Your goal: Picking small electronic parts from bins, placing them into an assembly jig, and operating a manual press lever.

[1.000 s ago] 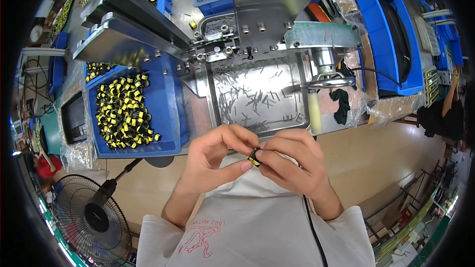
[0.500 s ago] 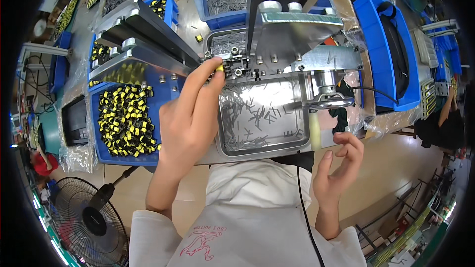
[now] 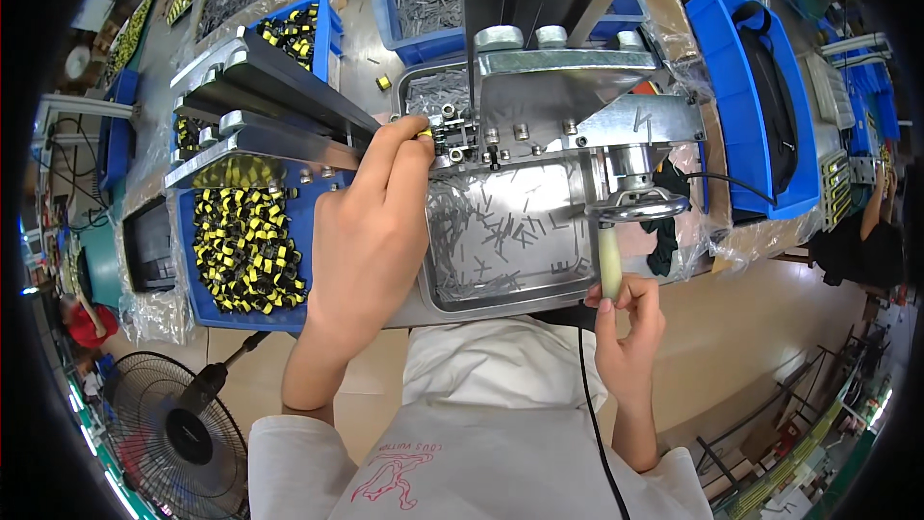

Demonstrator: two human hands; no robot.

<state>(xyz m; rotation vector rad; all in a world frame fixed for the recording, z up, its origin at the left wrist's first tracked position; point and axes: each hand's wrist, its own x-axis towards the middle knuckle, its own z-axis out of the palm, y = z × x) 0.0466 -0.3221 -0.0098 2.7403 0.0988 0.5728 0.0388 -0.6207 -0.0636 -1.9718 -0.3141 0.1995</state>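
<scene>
My left hand (image 3: 371, 221) reaches up to the small metal fixture (image 3: 460, 140) of a bench machine. Its thumb and forefinger pinch a small yellow-and-black part (image 3: 424, 134), mostly covered by the fingertips, at the fixture's left end. My right hand (image 3: 630, 327) is closed around the lower end of a pale yellow crank handle (image 3: 609, 260), which hangs from the round metal handwheel (image 3: 640, 205). Below the fixture lies a steel tray (image 3: 510, 306) with loose thin grey strips (image 3: 500, 221). A blue bin (image 3: 313, 231) to its left holds a heap of yellow-and-black parts (image 3: 248, 250).
Two slanted metal chutes (image 3: 289, 87) (image 3: 549, 10) rise over the fixture. Behind stands a blue crate (image 3: 390, 10) of grey strips. At right is a blue bin (image 3: 722, 87) with a black bag (image 3: 770, 96). A fan (image 3: 188, 433) stands lower left. One loose part (image 3: 384, 83) lies on the bench.
My right hand has moved left and closed on the crank handle from an open, curled pose beside it. My left hand stays at the fixture. The whole view has shifted slightly.
</scene>
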